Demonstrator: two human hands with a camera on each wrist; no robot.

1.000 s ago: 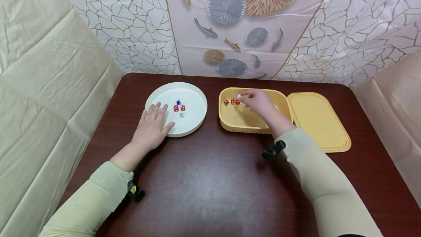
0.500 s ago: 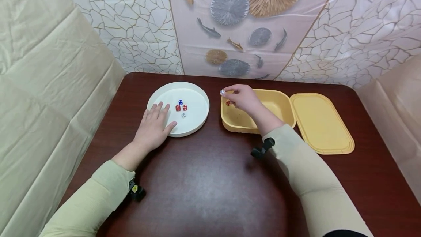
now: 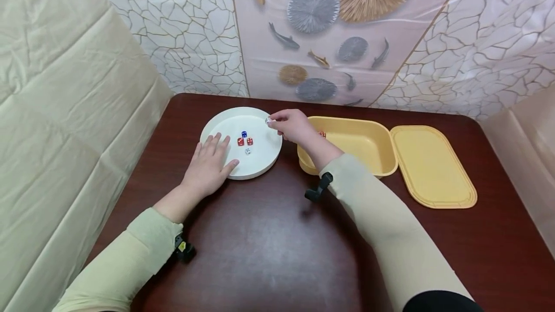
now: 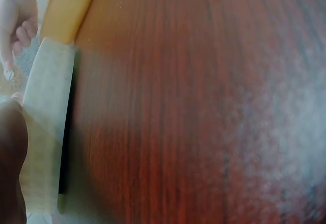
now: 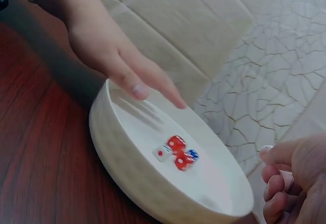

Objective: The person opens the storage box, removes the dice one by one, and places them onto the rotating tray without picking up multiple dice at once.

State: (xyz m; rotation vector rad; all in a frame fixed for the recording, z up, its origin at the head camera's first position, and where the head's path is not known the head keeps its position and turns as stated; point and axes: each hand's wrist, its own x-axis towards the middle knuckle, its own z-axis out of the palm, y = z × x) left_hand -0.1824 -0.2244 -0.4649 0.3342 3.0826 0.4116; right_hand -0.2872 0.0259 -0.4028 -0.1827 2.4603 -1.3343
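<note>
My left hand (image 3: 205, 166) rests with its fingers spread over the near left rim of a round white tray (image 3: 266, 155). Inside that tray lie a blue die (image 3: 244, 134), two red dice (image 3: 249, 141) and a white die (image 3: 248, 151), grouped close together. At the tray's right rim, my right hand (image 3: 296, 126) pinches another white die (image 3: 268, 120) between thumb and fingertip, held above the rim. The right wrist view shows only a sliver of this pinched die (image 5: 266, 148). In the left wrist view, the tray's side wall (image 4: 46, 117) hides most of the inside.
A yellow rectangular box (image 3: 364, 141) stands right of the tray, partly covered by my right arm; a red die (image 3: 322, 134) shows inside. Its yellow lid (image 3: 433, 167) lies flat further right. A patterned cloth (image 3: 316, 42) hangs behind the dark wooden table (image 3: 260, 235).
My right hand has carried the pinched white die left, out of the yellow box and across to the tray's right rim. My left hand has stayed on the tray.
</note>
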